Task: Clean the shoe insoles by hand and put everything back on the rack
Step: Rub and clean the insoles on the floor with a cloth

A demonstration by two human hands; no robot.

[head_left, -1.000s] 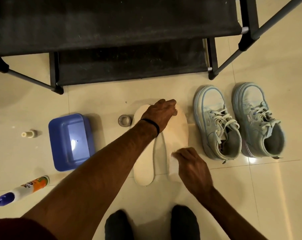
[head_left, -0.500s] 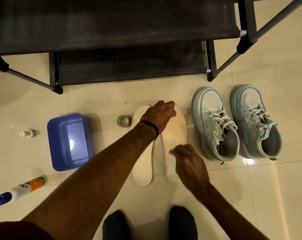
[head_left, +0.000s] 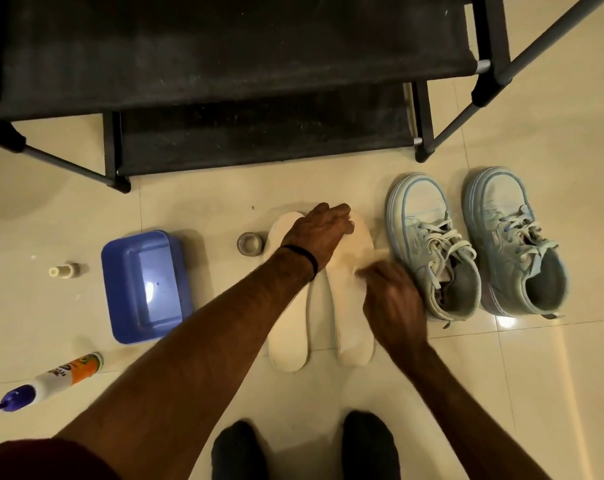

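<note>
Cream insoles (head_left: 349,317), centre | left hand (head_left: 323,233) presses toe, fingers flat | right hand (head_left: 392,299) wiping, blurred, fingers' state unclear | next: other insole (head_left: 288,341)

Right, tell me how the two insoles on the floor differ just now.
The left insole lies bare except where the left hand's wrist crosses its toe end; the right insole has both hands on it. The left hand presses the right insole's toe end, and the right hand works at its middle, blurred. Nothing works on the left insole. Both are cream, flat on the tiles and parallel.
</note>
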